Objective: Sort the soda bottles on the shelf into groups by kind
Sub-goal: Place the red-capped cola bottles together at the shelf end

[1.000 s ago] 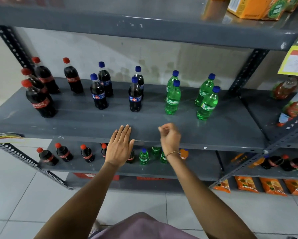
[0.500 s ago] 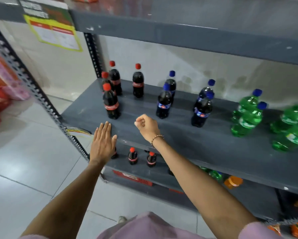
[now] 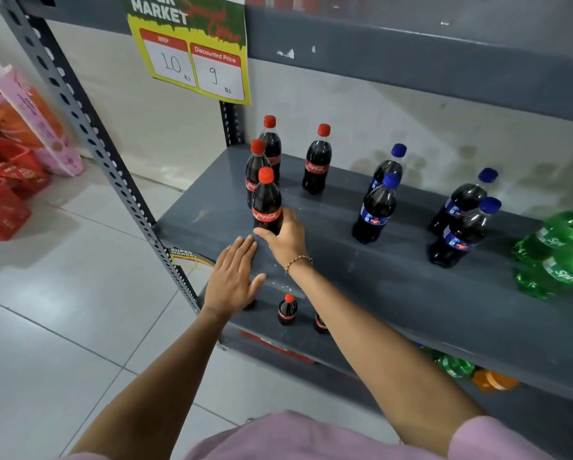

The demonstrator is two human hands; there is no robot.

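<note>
Several red-capped cola bottles stand at the left end of the grey shelf. My right hand grips the base of the front red-capped cola bottle. Behind it stand another, a third and one apart. Blue-capped dark soda bottles stand mid-shelf. Green bottles are at the right edge. My left hand lies flat and open on the shelf's front edge.
A yellow price sign hangs from the upper shelf. A perforated grey upright runs down the left side. The lower shelf holds small cola bottles and green and orange ones. Red and pink goods sit on the tiled floor at left.
The view swung left toward the cola end. My right hand, a loose fist before, reached forward and closed on the front red-capped bottle. My left hand stayed flat on the shelf edge.
</note>
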